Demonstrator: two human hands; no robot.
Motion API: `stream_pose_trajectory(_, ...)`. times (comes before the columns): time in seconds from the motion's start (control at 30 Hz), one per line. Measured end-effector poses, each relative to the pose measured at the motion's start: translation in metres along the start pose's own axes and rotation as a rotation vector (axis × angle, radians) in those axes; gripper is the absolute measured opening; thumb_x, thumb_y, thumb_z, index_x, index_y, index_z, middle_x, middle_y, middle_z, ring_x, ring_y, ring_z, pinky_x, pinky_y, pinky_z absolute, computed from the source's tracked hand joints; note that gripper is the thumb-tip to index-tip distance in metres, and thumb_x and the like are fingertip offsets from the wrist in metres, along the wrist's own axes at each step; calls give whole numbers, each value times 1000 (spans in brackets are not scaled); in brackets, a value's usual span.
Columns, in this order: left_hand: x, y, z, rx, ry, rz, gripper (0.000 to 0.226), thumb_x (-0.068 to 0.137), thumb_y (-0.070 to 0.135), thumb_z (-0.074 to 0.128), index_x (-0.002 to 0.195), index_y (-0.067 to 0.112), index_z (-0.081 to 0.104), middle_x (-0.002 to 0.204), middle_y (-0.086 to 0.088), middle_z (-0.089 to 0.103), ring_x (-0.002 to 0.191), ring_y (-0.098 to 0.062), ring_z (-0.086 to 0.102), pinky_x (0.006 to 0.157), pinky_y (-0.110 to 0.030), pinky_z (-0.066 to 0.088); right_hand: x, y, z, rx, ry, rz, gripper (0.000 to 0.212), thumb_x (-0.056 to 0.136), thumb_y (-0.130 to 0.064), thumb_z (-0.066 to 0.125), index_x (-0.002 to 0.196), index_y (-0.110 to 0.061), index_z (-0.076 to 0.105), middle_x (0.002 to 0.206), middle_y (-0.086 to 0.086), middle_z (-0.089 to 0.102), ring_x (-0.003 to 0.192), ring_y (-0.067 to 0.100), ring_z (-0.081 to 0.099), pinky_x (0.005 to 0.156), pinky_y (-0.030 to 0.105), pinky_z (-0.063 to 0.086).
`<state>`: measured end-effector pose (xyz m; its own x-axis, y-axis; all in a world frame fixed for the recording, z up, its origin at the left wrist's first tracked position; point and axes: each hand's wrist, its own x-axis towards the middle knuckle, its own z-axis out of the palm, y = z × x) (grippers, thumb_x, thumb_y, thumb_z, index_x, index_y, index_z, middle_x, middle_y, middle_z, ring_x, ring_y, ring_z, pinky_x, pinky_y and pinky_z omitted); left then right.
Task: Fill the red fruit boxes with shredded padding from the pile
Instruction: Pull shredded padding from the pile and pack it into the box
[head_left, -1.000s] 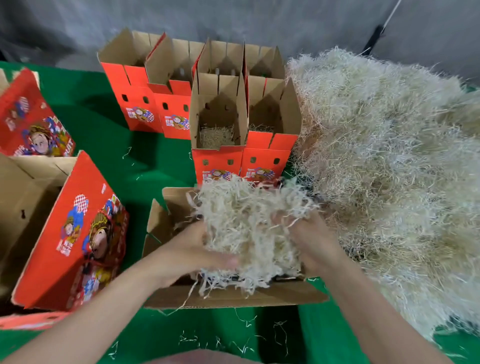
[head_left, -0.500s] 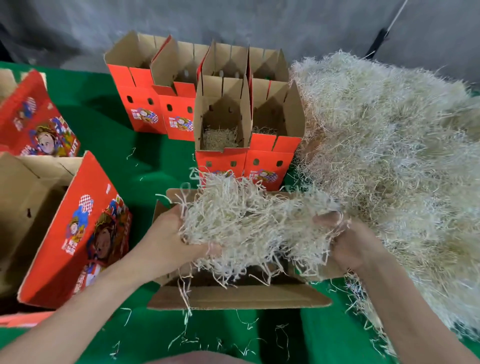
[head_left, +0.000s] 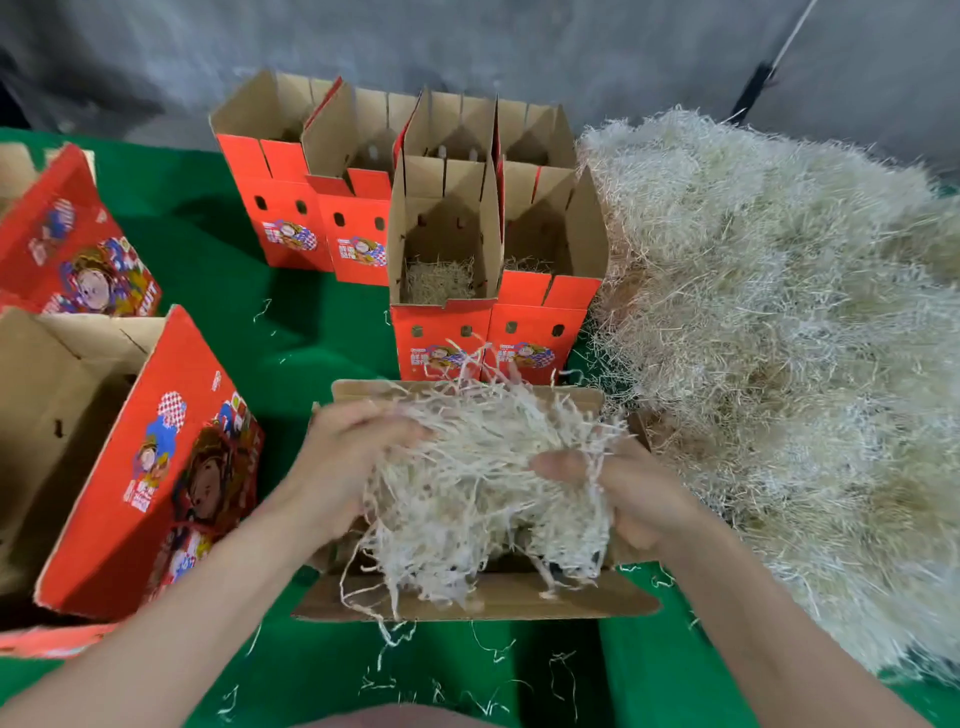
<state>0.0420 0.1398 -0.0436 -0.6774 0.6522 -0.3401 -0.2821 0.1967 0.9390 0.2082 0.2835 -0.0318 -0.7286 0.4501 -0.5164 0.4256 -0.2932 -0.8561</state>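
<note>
Green table (head_left: 208, 270) | left hand (head_left: 343, 462), right hand (head_left: 623, 499) grip padding wad (head_left: 478, 467) | axis left-right

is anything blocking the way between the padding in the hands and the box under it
Nothing visible does. The left hand and right hand hold the wad of padding over the open box, flaps folded outward; a few strands trail over its near flap.

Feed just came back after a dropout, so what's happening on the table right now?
A person holds a clump of shredded padding with the left hand and right hand, over an open box nearest them. The big pile sits to the right. Behind, one upright red box already has some padding inside.
</note>
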Motion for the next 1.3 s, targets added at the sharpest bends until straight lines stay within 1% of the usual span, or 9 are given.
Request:
stream_pose_trajectory(0.2,7,4,-7,-110,-13,-159,19,65,20,75,83,21,68,104,20,55,121,-9,36,110,-44,15,-3,0,-26,125,-31,54,68,47,-30,80,108,-8,58,114,11,60,106,26,57,96,46,41)
stream_pose_trajectory(0.33,2,2,18,-28,-289,-241,123,31,54,89,137,17,38,138,1,44,128,-14,36,113,-41,19,4,-4,2,-13,-97,-120,47,63,-21,80,105,-19,60,99,-11,71,94,3,65,77,20,52)
stream_pose_trajectory(0.53,14,9,14,88,37,-6,30,75,-7,62,77,23,59,62,15,68,57,10,61,52,-8,46,12,2,-5,-82,120,-66,32,69,-17,76,98,-26,68,98,0,71,93,21,66,84,37,54)
stream_pose_trajectory(0.67,25,10,-13,-21,179,-151,35,73,-6,59,106,8,62,105,-3,65,102,-21,57,98,-45,40,6,4,-33,57,159,94,103,55,-25,76,142,-13,22,123,10,51,106,25,55,87,44,47)
stream_pose_trajectory(0.83,14,3,8,16,-236,-132,56,65,-4,62,99,40,68,107,-4,67,98,-25,63,80,-39,52,11,-2,-5,-136,-104,-72,36,64,-26,79,94,-34,60,79,-26,68,73,-13,62,70,12,49)
stream_pose_trajectory(1.03,24,22,-6,-8,92,-122,15,78,5,68,85,12,57,72,5,67,76,-10,60,68,-22,43,10,-2,-17,-236,210,-54,9,80,-18,68,79,-22,60,66,-11,63,72,6,60,93,30,44)
stream_pose_trajectory(1.13,23,15,1,-16,109,-162,15,79,12,70,83,16,56,68,5,64,67,-3,50,53,-21,41,9,2,-27,-122,-101,-10,58,58,-27,85,110,-21,58,101,-2,70,99,15,64,105,49,36)
stream_pose_trajectory(1.2,16,10,15,-125,63,-245,12,82,13,68,89,10,58,62,3,67,56,-5,61,42,-14,45,8,9,-14,-235,-346,-83,84,55,-36,86,127,-47,43,126,-14,57,121,8,51,105,37,38)
stream_pose_trajectory(1.3,11,2,19,-285,-196,-367,38,78,21,66,112,5,62,97,-7,73,87,-17,70,70,-28,54,19,30,12,-670,-260,-347,85,63,-37,80,134,-44,34,137,-16,43,127,4,41,107,25,32)
